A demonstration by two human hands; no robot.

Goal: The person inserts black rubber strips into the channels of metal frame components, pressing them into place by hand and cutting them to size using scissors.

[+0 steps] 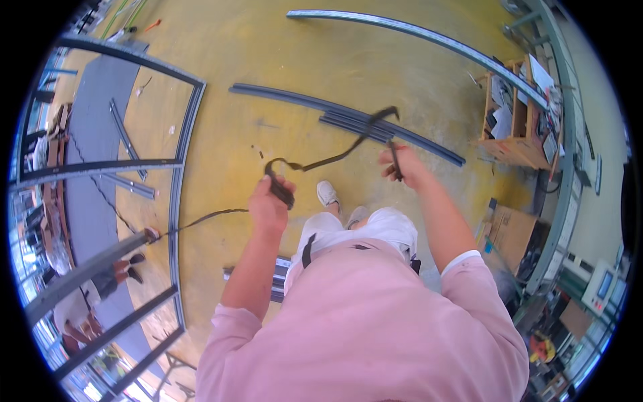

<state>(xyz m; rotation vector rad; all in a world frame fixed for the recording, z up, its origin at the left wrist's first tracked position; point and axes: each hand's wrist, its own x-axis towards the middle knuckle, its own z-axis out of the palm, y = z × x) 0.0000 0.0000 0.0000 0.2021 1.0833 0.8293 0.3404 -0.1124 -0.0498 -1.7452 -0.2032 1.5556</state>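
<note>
A black flexible strip [328,161] runs between my two hands in a loose, wavy line. My left hand [268,205] is closed around a folded bundle of it. A thin dark length [213,215] trails from beside this hand leftward to the metal frame. My right hand [410,167] grips the strip farther along, where it loops up and bends back down between the fingers. That upper loop is slightly smeared by motion. Both hands are held above the floor in front of my body, well apart from each other.
A large grey metal frame [175,201] stands at my left, with another person [84,315] beyond it. Long dark profiles [288,98] lie on the yellow floor ahead. A wooden crate [512,151] and a cardboard box [509,234] are at the right, beside a green metal structure [559,221].
</note>
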